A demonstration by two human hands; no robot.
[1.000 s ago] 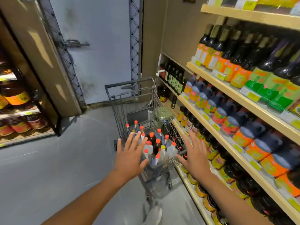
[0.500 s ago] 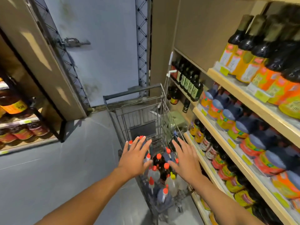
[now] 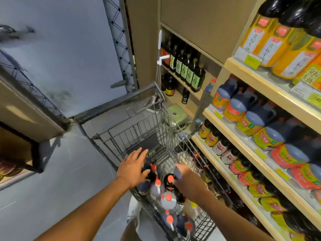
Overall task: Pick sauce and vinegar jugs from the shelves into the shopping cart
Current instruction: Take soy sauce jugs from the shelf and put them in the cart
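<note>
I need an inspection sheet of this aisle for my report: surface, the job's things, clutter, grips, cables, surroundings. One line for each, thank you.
Surface: grey floor; the cart stands on it.
Job's things: wire shopping cart beside the shelves, holding upright red-capped bottles; more jugs stand in rows on the shelves.
Clutter: pale green object low down beyond the cart; what it is, I cannot tell.
Grips: left hand with straight fingers over the cart's bottles; right hand reaches down into the cart, its fingers too blurred to judge.
Cables: nothing seen.
Surroundings: grey door with a lattice frame ahead.
</note>
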